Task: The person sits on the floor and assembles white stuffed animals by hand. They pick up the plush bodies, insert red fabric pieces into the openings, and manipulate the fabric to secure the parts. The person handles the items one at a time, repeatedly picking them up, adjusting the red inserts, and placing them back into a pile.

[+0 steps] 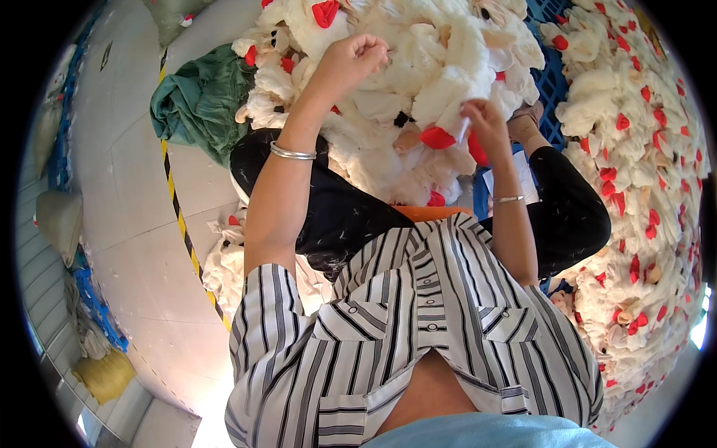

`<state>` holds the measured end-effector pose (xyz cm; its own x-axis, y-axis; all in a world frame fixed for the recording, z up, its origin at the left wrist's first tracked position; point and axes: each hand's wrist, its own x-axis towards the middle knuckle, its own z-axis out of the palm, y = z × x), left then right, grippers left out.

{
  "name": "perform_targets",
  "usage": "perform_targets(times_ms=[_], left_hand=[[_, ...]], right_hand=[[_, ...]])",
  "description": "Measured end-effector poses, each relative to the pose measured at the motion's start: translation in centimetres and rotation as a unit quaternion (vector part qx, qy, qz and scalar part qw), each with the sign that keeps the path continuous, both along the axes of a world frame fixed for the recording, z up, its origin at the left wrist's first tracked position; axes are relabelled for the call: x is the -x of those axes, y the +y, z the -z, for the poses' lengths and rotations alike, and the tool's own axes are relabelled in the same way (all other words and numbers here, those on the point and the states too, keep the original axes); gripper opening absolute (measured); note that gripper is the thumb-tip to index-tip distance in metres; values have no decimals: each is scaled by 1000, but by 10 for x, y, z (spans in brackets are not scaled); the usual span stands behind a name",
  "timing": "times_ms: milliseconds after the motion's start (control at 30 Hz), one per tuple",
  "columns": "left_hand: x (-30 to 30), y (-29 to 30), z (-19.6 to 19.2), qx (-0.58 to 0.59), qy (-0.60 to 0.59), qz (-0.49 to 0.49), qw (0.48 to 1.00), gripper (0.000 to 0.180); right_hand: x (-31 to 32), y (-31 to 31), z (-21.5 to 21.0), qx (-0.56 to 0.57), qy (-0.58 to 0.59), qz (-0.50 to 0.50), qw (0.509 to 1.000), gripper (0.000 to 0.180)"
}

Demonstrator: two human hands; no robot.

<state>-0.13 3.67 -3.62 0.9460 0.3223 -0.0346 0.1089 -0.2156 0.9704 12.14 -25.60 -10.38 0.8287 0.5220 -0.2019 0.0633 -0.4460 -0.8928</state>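
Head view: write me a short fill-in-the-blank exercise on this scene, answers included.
1. Vertically, the left hand sits ____ in the picture than the right hand.
2. The crumpled cloth beside the white plush pieces is ____ in colour.
3. The striped floor tape is black and ____.

Answers: higher; green; yellow.

I am in what looks like a workshop or factory floor for soft toys: a heap of white fluffy pieces with red parts (441, 82) lies before me at twelve o'clock, and a far bigger mound of similar pieces (635, 172) spreads at three o'clock. A blue plastic lattice crate (551, 86) stands at two o'clock. At nine, yellow-and-black striped tape (175, 201) marks the pale floor (123, 216), with a bulging greyish sack (60, 216) farther out.
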Motion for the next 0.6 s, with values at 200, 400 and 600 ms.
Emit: perform_targets(times_ms=[200,400,600], left_hand=[[-7,-8,2,30,7,54,998,29],[-16,-26,10,-17,37,154,987,42],[1,-63,0,-199,-83,201,956,74]], right_hand=[[32,-11,60,70,-21,105,992,55],[32,17,13,-154,147,137,967,35],[12,53,-53,-223,247,102,937,25]])
